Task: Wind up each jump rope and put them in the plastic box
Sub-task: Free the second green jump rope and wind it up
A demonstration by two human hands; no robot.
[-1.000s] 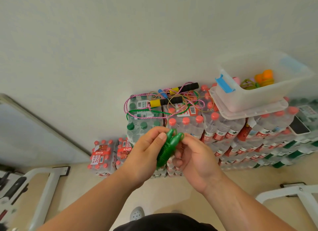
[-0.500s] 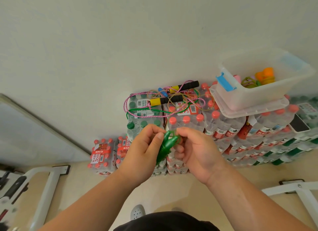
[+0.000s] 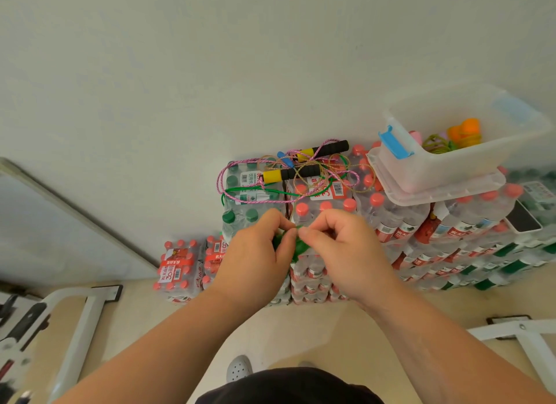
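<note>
My left hand (image 3: 255, 259) and my right hand (image 3: 340, 253) meet in front of me, both curled round the green jump rope handles (image 3: 296, 248), which are mostly hidden between the palms. Its green cord (image 3: 255, 190) runs back onto the water-bottle packs. A pink-corded rope with yellow-and-black handles (image 3: 288, 173) lies tangled there with a thin tan cord. The clear plastic box (image 3: 451, 166) with a blue latch stands at the right on its lid, holding an orange-handled wound rope (image 3: 463, 131).
Stacked shrink-wrapped water-bottle packs (image 3: 400, 223) line the wall; a lower pack (image 3: 177, 268) sits on the floor at left. A dark phone (image 3: 525, 220) lies on the packs at right. White metal frames (image 3: 81, 328) stand on the floor on both sides.
Both hands have closed in over the green handles, which stood out between them before. The right hand's fingers have come up to meet the left thumb.
</note>
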